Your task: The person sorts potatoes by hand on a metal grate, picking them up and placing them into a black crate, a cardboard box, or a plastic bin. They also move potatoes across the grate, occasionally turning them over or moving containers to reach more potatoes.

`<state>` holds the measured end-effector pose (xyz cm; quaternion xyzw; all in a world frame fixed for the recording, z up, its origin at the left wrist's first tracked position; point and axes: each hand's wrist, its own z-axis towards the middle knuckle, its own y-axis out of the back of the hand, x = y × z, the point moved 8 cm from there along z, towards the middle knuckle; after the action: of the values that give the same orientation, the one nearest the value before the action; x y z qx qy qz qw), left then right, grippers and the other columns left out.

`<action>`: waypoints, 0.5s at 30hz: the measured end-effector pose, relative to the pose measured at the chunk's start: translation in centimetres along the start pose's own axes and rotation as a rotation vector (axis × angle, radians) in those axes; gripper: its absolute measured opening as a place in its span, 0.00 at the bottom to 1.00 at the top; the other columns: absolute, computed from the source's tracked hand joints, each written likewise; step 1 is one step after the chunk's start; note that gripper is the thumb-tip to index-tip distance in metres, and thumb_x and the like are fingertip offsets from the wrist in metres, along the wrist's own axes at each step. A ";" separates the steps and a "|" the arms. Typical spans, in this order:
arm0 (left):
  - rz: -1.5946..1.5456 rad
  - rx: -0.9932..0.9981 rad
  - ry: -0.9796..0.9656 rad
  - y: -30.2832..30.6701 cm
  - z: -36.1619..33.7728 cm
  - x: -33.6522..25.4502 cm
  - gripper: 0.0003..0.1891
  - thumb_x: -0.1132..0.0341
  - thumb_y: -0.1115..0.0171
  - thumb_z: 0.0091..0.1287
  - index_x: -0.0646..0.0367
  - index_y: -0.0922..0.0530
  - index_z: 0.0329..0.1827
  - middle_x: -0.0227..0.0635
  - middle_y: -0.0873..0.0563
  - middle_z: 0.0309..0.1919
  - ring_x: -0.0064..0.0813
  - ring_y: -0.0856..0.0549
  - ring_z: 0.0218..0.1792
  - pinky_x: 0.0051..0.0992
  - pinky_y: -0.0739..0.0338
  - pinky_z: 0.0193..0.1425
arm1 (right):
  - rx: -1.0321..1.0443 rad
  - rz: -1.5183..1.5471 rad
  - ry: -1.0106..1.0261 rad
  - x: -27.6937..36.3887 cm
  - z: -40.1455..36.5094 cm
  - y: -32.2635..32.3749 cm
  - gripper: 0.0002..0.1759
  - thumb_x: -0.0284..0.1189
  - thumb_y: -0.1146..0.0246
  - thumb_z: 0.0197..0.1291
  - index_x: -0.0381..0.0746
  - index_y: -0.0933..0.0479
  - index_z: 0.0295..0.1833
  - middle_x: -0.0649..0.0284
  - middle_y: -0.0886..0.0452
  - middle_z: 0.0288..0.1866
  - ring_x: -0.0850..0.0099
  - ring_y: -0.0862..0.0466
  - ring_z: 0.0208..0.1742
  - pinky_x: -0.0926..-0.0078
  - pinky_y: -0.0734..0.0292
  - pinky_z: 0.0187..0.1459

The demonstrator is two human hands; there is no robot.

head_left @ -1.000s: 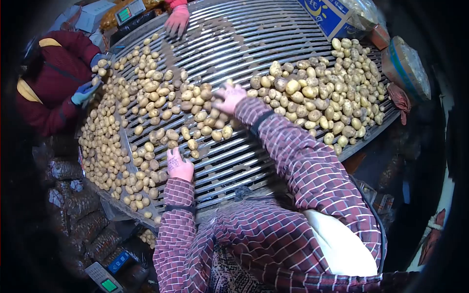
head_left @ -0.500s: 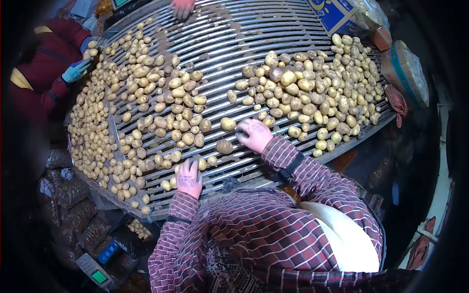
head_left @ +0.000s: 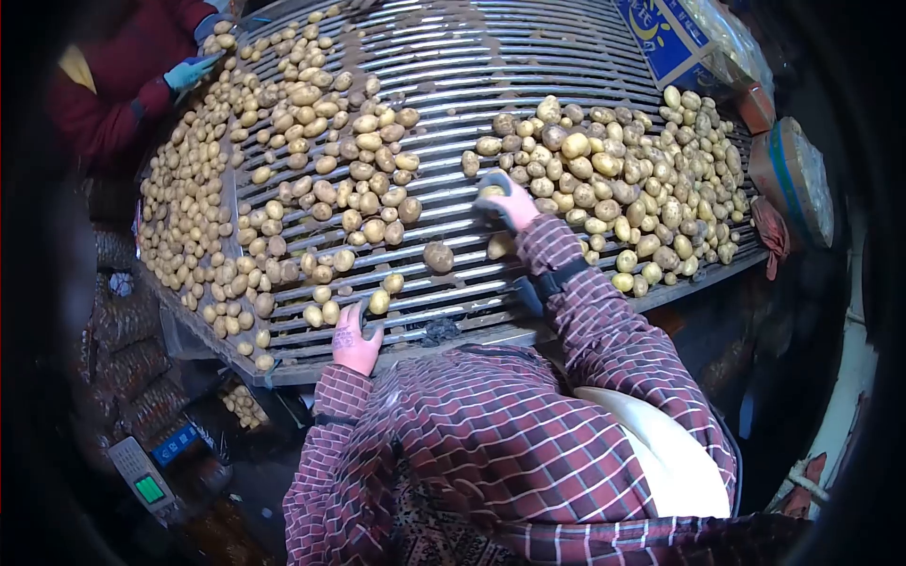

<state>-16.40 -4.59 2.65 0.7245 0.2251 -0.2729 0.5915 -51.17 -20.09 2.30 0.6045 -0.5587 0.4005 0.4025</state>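
Note:
My right hand (head_left: 515,208), in a pink glove with dark fingertips, curls around a yellowish potato (head_left: 493,191) above the metal slats. Another potato (head_left: 500,245) lies below that wrist. A brown potato (head_left: 438,257) sits alone on the slats between my hands. My left hand (head_left: 356,343), gloved alike, is open at the near edge with thumb and fingers apart. Close to its fingertips are a yellow potato (head_left: 379,302) and a small pair of potatoes (head_left: 323,311).
A slatted sorting table (head_left: 444,123) carries a potato heap (head_left: 613,179) on the right and a looser spread (head_left: 368,170) on the left. A co-worker's teal-gloved hand (head_left: 192,73) is at the far left. A blue box (head_left: 665,38) stands back right; a scale (head_left: 142,474) is lower left.
My right hand has moved away from me and closed on a potato. My left hand's fingers have spread. The view has shifted, and the hand at the top has left the frame.

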 end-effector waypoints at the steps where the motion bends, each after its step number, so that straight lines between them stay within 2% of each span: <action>1: 0.053 -0.041 -0.020 0.0 0.0 -0.5 0.33 0.62 0.28 0.50 0.60 0.28 0.61 0.48 0.24 0.55 0.49 0.22 0.54 0.40 0.26 0.60 | -0.033 0.122 -0.045 0.5 -1.1 0.8 0.12 0.28 0.32 0.54 0.40 0.22 0.44 0.68 0.21 0.33 0.78 0.22 0.32 0.83 0.26 0.34; 2: 0.103 -0.087 -0.048 -0.2 0.2 -1.3 0.35 0.61 0.27 0.50 0.58 0.29 0.63 0.48 0.26 0.57 0.49 0.22 0.55 0.40 0.26 0.60 | 0.009 0.132 -0.055 0.9 -1.8 1.6 0.09 0.30 0.37 0.60 0.39 0.23 0.44 0.67 0.21 0.31 0.79 0.24 0.29 0.83 0.29 0.30; 3: 0.155 -0.047 -0.028 -0.6 0.6 -1.9 0.35 0.60 0.28 0.51 0.57 0.29 0.63 0.48 0.26 0.56 0.50 0.22 0.54 0.40 0.26 0.58 | -0.006 0.227 -0.092 1.0 -2.9 2.3 0.10 0.35 0.41 0.64 0.39 0.24 0.43 0.67 0.23 0.30 0.78 0.25 0.27 0.81 0.31 0.27; 5: 0.256 0.040 0.000 -0.8 1.9 -4.2 0.33 0.60 0.29 0.52 0.56 0.29 0.63 0.48 0.26 0.55 0.52 0.22 0.52 0.41 0.24 0.56 | -0.116 0.448 -0.180 1.9 -5.6 3.3 0.18 0.44 0.49 0.70 0.41 0.25 0.39 0.65 0.24 0.27 0.76 0.26 0.24 0.77 0.33 0.23; 6: 0.304 0.055 0.014 -1.7 2.6 -3.8 0.31 0.57 0.30 0.53 0.55 0.28 0.60 0.47 0.26 0.53 0.51 0.21 0.51 0.42 0.25 0.55 | -0.056 0.330 -0.044 1.4 -5.8 4.9 0.16 0.42 0.46 0.68 0.40 0.24 0.39 0.64 0.22 0.29 0.75 0.24 0.25 0.78 0.31 0.24; 8: 0.217 0.098 0.048 -3.0 4.0 -2.1 0.27 0.57 0.31 0.53 0.55 0.26 0.56 0.47 0.25 0.51 0.50 0.21 0.49 0.42 0.24 0.54 | -0.205 0.184 -0.140 2.0 -7.7 7.1 0.10 0.36 0.41 0.64 0.39 0.22 0.39 0.63 0.19 0.32 0.75 0.22 0.28 0.77 0.28 0.27; 9: 0.161 0.017 -0.028 -2.9 4.4 -1.9 0.24 0.58 0.32 0.54 0.56 0.26 0.53 0.47 0.23 0.48 0.47 0.20 0.47 0.40 0.24 0.52 | -0.112 0.046 -0.062 1.5 -7.5 7.5 0.09 0.28 0.38 0.56 0.36 0.22 0.41 0.63 0.19 0.31 0.76 0.21 0.27 0.82 0.28 0.28; 10: 0.036 0.085 -0.063 -3.5 4.9 -0.4 0.24 0.64 0.33 0.56 0.57 0.27 0.55 0.44 0.23 0.53 0.41 0.18 0.51 0.37 0.20 0.52 | -0.128 -0.183 -0.030 3.4 -8.8 6.6 0.17 0.26 0.35 0.51 0.36 0.22 0.48 0.59 0.18 0.37 0.73 0.18 0.36 0.77 0.23 0.38; 12: -1.068 0.380 0.561 -5.6 3.3 0.5 0.17 0.71 0.41 0.62 0.58 0.28 0.54 0.44 0.21 0.52 0.38 0.19 0.55 0.36 0.19 0.53 | -0.104 -0.591 0.335 2.5 -8.5 4.5 0.25 0.25 0.38 0.49 0.41 0.25 0.58 0.54 0.19 0.50 0.65 0.18 0.51 0.70 0.22 0.52; 13: -1.206 0.343 0.511 -5.2 3.4 -0.1 0.14 0.75 0.47 0.65 0.57 0.29 0.53 0.44 0.21 0.51 0.37 0.20 0.57 0.38 0.18 0.55 | -0.037 -0.783 0.287 3.2 -9.0 1.9 0.29 0.25 0.37 0.48 0.44 0.26 0.61 0.54 0.23 0.56 0.63 0.20 0.55 0.67 0.25 0.56; 14: -1.208 0.360 0.443 -4.9 3.2 -1.1 0.14 0.75 0.47 0.65 0.58 0.29 0.53 0.44 0.20 0.50 0.37 0.20 0.56 0.38 0.18 0.55 | 0.033 -0.971 0.236 3.8 -9.5 -0.7 0.33 0.26 0.37 0.47 0.47 0.28 0.64 0.53 0.26 0.61 0.61 0.22 0.60 0.64 0.27 0.61; 15: -1.209 0.376 0.374 -4.4 3.0 -2.6 0.13 0.75 0.47 0.65 0.58 0.29 0.53 0.44 0.20 0.49 0.37 0.19 0.55 0.38 0.19 0.55 | 0.134 -1.123 0.219 2.6 -9.3 -2.6 0.34 0.26 0.38 0.48 0.51 0.29 0.65 0.53 0.30 0.62 0.57 0.23 0.59 0.62 0.26 0.60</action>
<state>-21.60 -6.68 0.74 0.5965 0.6400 -0.4611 0.1484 -48.71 -12.17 7.91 0.7877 -0.0807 0.2202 0.5696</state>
